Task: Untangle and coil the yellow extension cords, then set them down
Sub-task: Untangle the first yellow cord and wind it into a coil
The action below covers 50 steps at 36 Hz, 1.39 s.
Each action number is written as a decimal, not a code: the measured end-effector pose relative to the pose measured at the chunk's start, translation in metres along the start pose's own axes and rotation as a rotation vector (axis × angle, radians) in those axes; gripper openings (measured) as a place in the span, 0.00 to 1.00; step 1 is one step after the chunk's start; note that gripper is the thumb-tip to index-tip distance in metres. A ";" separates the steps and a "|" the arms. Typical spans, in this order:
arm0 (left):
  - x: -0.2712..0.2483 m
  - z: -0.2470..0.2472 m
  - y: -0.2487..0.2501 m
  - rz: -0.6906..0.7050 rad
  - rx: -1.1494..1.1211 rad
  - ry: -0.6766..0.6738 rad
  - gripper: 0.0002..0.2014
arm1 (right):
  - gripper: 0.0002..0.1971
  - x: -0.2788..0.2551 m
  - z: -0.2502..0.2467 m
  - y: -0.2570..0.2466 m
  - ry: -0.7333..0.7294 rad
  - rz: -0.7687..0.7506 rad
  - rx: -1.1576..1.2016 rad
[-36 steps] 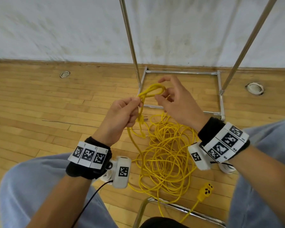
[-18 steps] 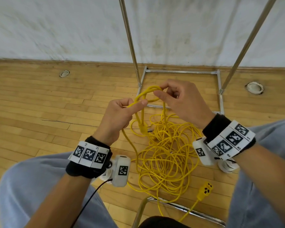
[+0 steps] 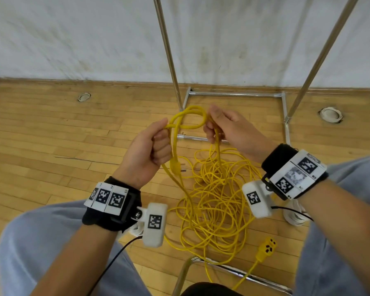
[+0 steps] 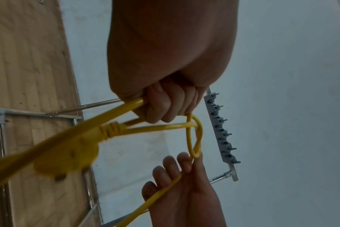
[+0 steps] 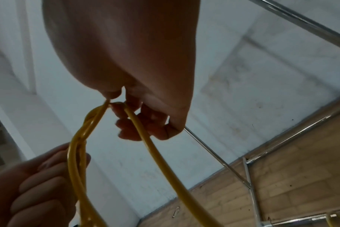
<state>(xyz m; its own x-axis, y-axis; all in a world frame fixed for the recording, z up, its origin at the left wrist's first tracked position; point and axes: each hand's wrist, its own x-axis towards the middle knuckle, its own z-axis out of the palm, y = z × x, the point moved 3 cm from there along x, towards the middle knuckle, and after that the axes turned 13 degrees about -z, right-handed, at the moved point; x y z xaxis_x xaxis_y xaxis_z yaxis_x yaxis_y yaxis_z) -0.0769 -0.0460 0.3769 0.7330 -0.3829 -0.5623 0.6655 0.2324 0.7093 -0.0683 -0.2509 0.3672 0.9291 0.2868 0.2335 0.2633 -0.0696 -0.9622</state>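
A tangled heap of yellow extension cord (image 3: 214, 201) lies on the wooden floor between my knees. My left hand (image 3: 152, 146) holds one side of a small raised loop of cord (image 3: 190, 116), fingers curled round the strand (image 4: 165, 107). My right hand (image 3: 224, 129) pinches the other side of the loop (image 5: 115, 104). The cord's yellow plug (image 3: 175, 166) hangs just below my left hand, also blurred in the left wrist view as the plug (image 4: 68, 155). A yellow socket end (image 3: 266, 248) rests on the floor at the lower right.
A metal rack frame (image 3: 235, 95) with two upright poles stands on the floor just beyond the hands, against a white wall. A metal bar (image 3: 233, 272) crosses near my feet. Round floor fittings (image 3: 330, 114) sit in the wood.
Both hands rose slightly and drew apart, widening the small loop. My right hand went from open fingers reaching to pinching the cord; the left stayed gripping.
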 end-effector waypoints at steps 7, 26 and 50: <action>-0.002 -0.005 0.004 0.031 -0.060 0.009 0.26 | 0.17 0.000 -0.005 -0.006 0.042 -0.068 -0.005; 0.001 0.001 0.000 0.048 0.067 0.002 0.24 | 0.22 0.003 -0.028 0.022 0.385 0.088 -0.501; 0.000 0.010 -0.010 -0.001 0.029 -0.091 0.26 | 0.11 -0.022 0.055 0.020 -0.141 0.002 -0.177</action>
<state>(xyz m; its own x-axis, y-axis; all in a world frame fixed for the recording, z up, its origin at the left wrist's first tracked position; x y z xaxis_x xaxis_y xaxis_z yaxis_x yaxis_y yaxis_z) -0.0849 -0.0573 0.3745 0.7159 -0.4628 -0.5228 0.6606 0.2068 0.7217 -0.0978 -0.2058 0.3356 0.8875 0.4165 0.1972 0.3140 -0.2332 -0.9203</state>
